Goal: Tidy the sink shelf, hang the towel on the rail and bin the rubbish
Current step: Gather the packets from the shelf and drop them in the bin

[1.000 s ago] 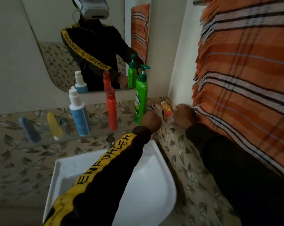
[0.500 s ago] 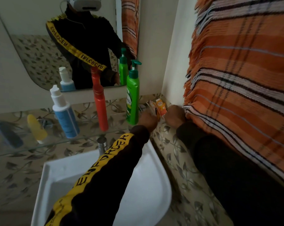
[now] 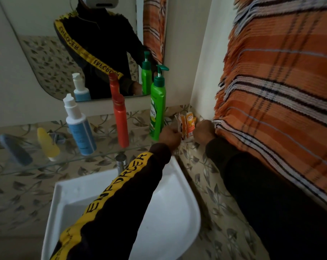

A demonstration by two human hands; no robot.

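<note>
Bathroom glass shelf held upright bottles; orange-plaid fringed towel hung at 2 o'clock (done, apparently). Both left hand and right hand pinched small orange sachets; binning remained.

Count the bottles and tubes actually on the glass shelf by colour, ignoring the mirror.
Green: 1, pump bottle
Red: 1, bottle
Blue and white: 1, bottle
Yellow: 1, tube
Blue: 1, tube
Total: 5
</note>
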